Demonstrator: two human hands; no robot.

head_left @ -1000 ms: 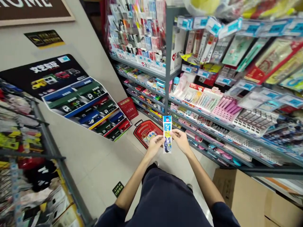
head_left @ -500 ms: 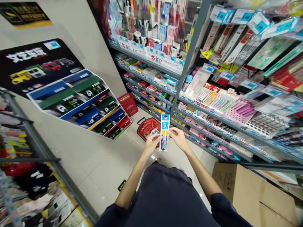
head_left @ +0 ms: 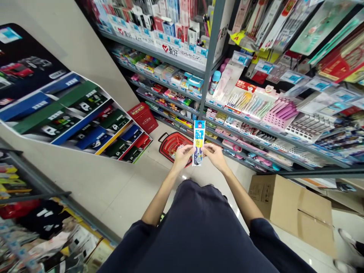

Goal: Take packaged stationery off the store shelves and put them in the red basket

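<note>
A slim, clear plastic packet [head_left: 199, 132] with a blue top and a dark lower part hangs upright between my hands; what it contains is too small to name. My left hand [head_left: 182, 156] pinches its left edge. On the opposite edge my right hand [head_left: 215, 155] grips the packet between thumb and fingers. Beneath and beyond them, a red shopping basket [head_left: 167, 145] with a black handle stands on the floor, partly hidden by my left hand and holding some small items.
Shelves of stationery [head_left: 182, 62] run ahead and to the right. A toy-car display [head_left: 85, 117] stands at left beside a red box [head_left: 143, 117]. A cardboard box [head_left: 301, 212] sits at right, near another person's shoes [head_left: 347, 239]. Goods fill a rack [head_left: 93, 220] at lower left.
The camera view has shifted, and the cardboard box shows more fully, with another person's shoes now visible at lower right. Both hands still hold the packet, now higher in the picture.
</note>
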